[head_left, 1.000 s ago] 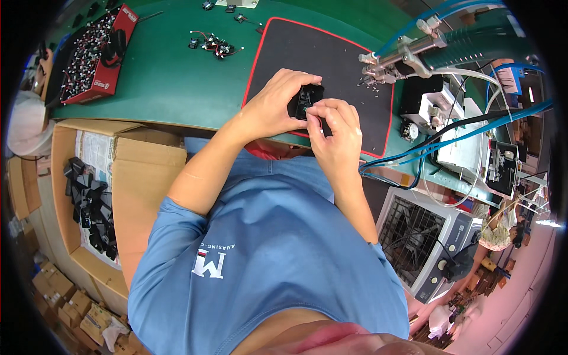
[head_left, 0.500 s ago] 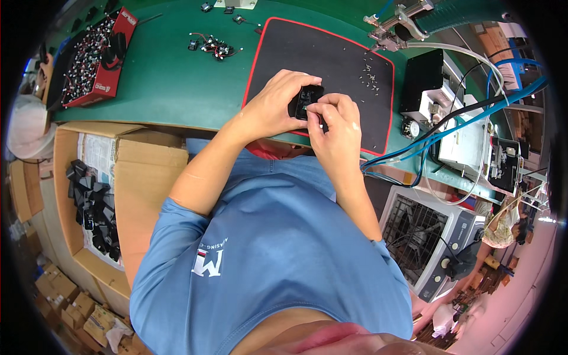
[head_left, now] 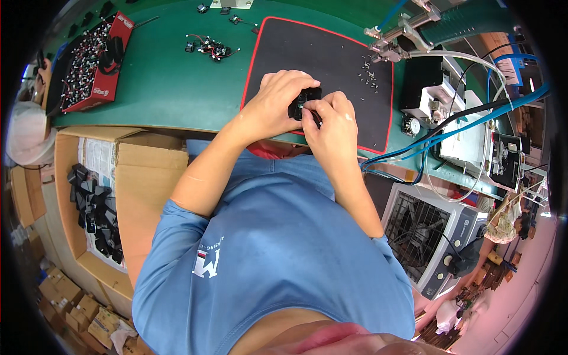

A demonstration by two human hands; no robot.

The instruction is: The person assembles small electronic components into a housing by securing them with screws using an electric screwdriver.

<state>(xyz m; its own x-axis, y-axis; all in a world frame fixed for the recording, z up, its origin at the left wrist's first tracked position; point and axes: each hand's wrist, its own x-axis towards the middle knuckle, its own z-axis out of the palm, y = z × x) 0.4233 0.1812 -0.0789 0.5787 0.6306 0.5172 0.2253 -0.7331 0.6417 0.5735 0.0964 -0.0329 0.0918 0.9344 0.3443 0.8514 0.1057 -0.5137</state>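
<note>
Small black case (head_left: 310,94) clamped in the left hand (head_left: 273,105); its upper face touched by the right hand (head_left: 334,122).
Case is gripped at opposite ends by left thumb and fingers, over the near part of the dark mat (head_left: 296,53). Right thumb and forefinger are bent onto its face, tips close; whether a tiny part is pinched there cannot be told. Small pale bits (head_left: 371,78) are scattered beyond the right hand, to its right. Judged by look: light, stiff, probably plastic; smooth enough to be slipped under fingertip pressure, any fine inner parts likely fragile. Best held by the outer rim, face left uncovered.
</note>
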